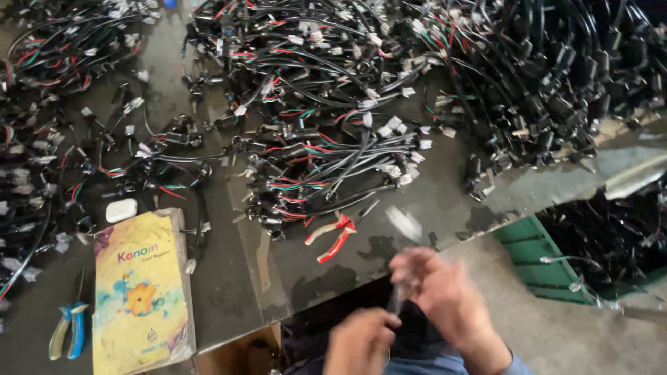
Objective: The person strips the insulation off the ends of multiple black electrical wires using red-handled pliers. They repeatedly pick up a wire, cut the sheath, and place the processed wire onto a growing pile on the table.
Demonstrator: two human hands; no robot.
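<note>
Gripping one thin cable (399, 295), both the left hand (361, 340) and right hand (445, 295) pinch it; steadier, slower handling seems wise.

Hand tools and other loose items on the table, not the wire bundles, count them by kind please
Red-handled pliers: 1
Blue-and-yellow-handled pliers: 1
Yellow notebook: 1
Small white case: 1
Total: 4
The cable held between the left hand and right hand is left out, too blurred to make out.
</note>
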